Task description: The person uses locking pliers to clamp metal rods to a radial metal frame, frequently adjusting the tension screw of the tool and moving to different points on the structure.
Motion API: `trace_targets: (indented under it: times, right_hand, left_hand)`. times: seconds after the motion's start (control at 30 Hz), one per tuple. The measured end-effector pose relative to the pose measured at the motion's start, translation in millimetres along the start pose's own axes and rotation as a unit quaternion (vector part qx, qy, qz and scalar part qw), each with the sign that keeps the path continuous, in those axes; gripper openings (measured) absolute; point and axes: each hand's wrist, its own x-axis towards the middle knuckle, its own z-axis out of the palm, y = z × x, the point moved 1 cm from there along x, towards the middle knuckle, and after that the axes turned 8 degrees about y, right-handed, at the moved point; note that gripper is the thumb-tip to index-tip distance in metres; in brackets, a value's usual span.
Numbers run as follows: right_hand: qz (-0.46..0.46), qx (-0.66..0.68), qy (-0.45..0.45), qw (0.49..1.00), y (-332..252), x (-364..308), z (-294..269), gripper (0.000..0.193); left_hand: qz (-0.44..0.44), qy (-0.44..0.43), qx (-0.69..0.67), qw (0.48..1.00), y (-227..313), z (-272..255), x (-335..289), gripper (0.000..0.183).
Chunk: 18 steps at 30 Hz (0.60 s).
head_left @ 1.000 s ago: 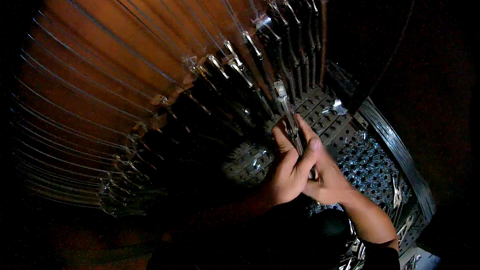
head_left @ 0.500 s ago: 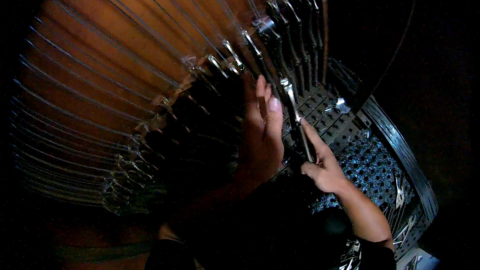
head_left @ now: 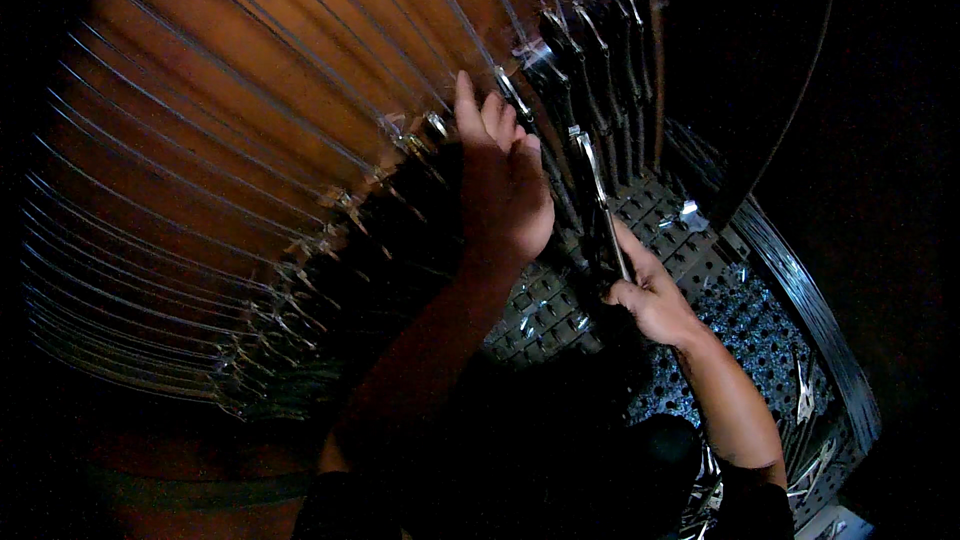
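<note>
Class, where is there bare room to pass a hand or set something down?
A hand might pass between the left hand and the metal tool in the right hand; depth is too dark to judge. The gridded surface between the right hand and the small bright piece looks fairly bare. Crowded: lower right, where loose clips lie beside the wire bundle.

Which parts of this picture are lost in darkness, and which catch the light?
Head view: lower middle and far right sink into near-black; the left hand is mostly shadowed, the right hand brighter; glints show on the clip-like metal tool and perforated surface.
</note>
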Motion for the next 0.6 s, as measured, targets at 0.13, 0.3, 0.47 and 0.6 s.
trace_targets:
  times: [0.13,0.3,0.47,0.6]
  right_hand:
    - [0.037,0.037,0.003,0.999,4.2,-4.1,-1.4,0.096]
    - [0.03,0.05,-0.001,0.998,7.0,-7.8,1.9,0.097]
    - [0.007,-0.011,0.008,1.0,9.7,-9.3,-8.0,0.096]
    - [-0.006,-0.028,0.004,1.0,5.9,-8.0,-6.4,0.095]
  left_hand:
    - [-0.042,0.046,0.045,0.997,11.4,8.9,13.1,0.082]
    - [-0.026,0.074,0.103,0.992,5.3,3.8,27.7,0.076]
    - [-0.029,0.077,0.058,0.995,-3.9,6.7,32.0,0.066]
    - [-0.02,0.099,0.021,0.995,0.8,7.9,36.5,0.054]
